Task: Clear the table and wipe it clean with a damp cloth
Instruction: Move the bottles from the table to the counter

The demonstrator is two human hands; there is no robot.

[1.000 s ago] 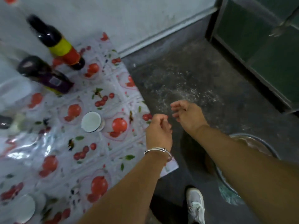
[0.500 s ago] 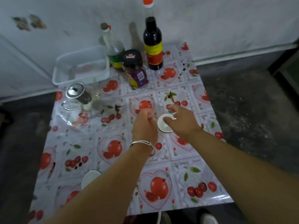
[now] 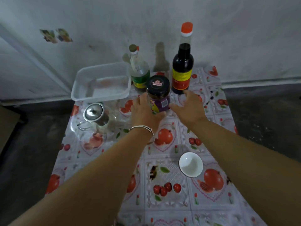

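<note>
Fingers first: our left hand (image 3: 144,110) wraps the left side of the dark-lidded jar (image 3: 158,93), fingers curled round behind it, thumb under the base edge. Our right hand (image 3: 189,106) comes in from the other side with fingers spread and fairly straight, thumb tip touching or just beside the jar's label. We can't tell if it bears on the glass yet. So: left grips the jar, right is open next to it.

The jar sits mid-back of the table (image 3: 211,206), just in front of the green-label bottle (image 3: 139,70) and left of the dark sauce bottle (image 3: 182,66).

Progress, as we judge it: early. Still on the cloth-covered table: both bottles, the jar, a clear plastic tray (image 3: 101,82), a glass teapot with a steel lid (image 3: 96,115) and a small white dish (image 3: 190,164). Nothing looks wiped. No damp cloth in view at all. Left to do: lift everything off, then wipe.

Unclear bits: left fingertips are hidden behind the jar. Tray contents are murky, maybe some residue. There's a dark blotch (image 3: 153,172) on the cover near the dish, burn or stain, can't say which. The near table edge is cut off by the frame and our forearms.
</note>
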